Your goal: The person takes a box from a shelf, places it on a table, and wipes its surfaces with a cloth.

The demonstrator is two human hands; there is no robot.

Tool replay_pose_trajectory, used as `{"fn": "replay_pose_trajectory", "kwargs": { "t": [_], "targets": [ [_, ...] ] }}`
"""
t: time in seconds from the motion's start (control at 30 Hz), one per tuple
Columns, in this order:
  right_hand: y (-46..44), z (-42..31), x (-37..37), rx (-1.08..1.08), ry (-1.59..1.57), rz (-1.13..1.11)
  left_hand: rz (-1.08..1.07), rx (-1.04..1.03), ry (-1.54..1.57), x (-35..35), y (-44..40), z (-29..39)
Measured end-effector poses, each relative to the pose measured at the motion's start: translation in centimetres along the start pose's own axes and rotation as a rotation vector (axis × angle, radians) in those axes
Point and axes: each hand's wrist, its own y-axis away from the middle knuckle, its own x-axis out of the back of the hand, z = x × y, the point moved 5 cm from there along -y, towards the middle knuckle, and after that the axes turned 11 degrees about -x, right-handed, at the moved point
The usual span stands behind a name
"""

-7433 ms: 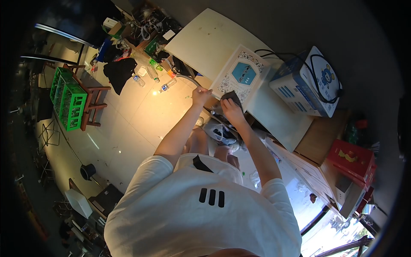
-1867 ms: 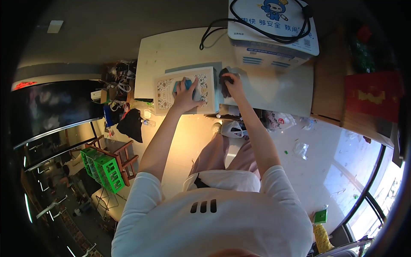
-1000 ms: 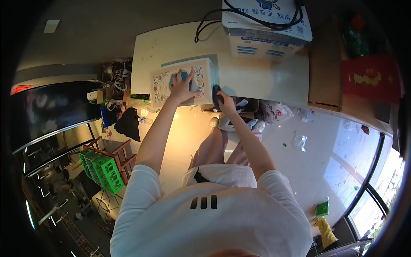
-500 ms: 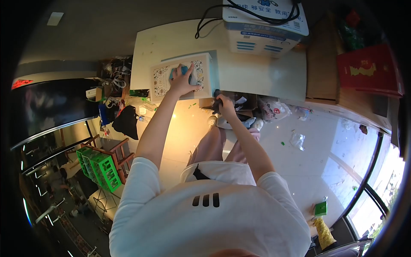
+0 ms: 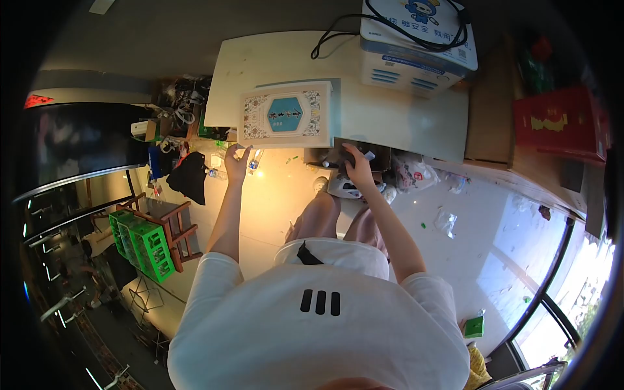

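A white decorated box with a floral border and a blue six-sided panel lies flat near the table's front edge. Close to its front left corner is my left hand, thumb and fingers apart and holding nothing I can see. My right hand is below the table edge, right of the box, with its fingers curled at a dark, crumpled, cloth-like thing. That thing is blurred. Beneath the right hand, an open carton of odds and ends shows partly under the table.
On the pale table stands a white and blue appliance carton with a black cable on top. A red box is at the right. Plastic bags and litter lie on the floor; a green crate sits at the left.
My left hand has come off the box top and moved toward me, to its front left corner, uncovering the blue panel. My right hand has shifted slightly right and toward me with the dark thing.
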Motion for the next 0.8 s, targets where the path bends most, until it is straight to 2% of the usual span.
{"fn": "replay_pose_trajectory", "kwargs": {
  "t": [0.03,0.1,0.27,0.37,0.57,0.67,0.8],
  "targets": [
    [-0.7,-0.8,-0.4,0.003,-0.018,0.006,0.007,0.003,0.001,-0.3,0.2,-0.5],
    [-1.7,-1.1,-1.4,0.086,0.032,-0.002,0.197,-0.034,0.047,-0.2,0.7,-1.0],
    [-2.3,-1.1,-2.3,0.076,0.120,-0.027,0.178,0.038,0.187,-0.9,0.7,-3.7],
    [-2.1,-1.8,-1.5,0.053,0.144,-0.007,0.175,0.021,0.174,-0.7,1.3,-2.7],
    [-1.3,-3.6,2.7,0.005,0.108,0.005,0.243,-0.132,0.283,-0.1,2.6,2.3],
    [-0.8,-4.2,5.8,-0.094,0.189,0.024,0.229,-0.176,0.375,-0.2,1.8,6.2],
    [-0.7,-4.5,11.6,-0.252,-0.006,0.014,0.174,-0.218,0.464,-2.0,-0.3,11.2]
  ]
}}
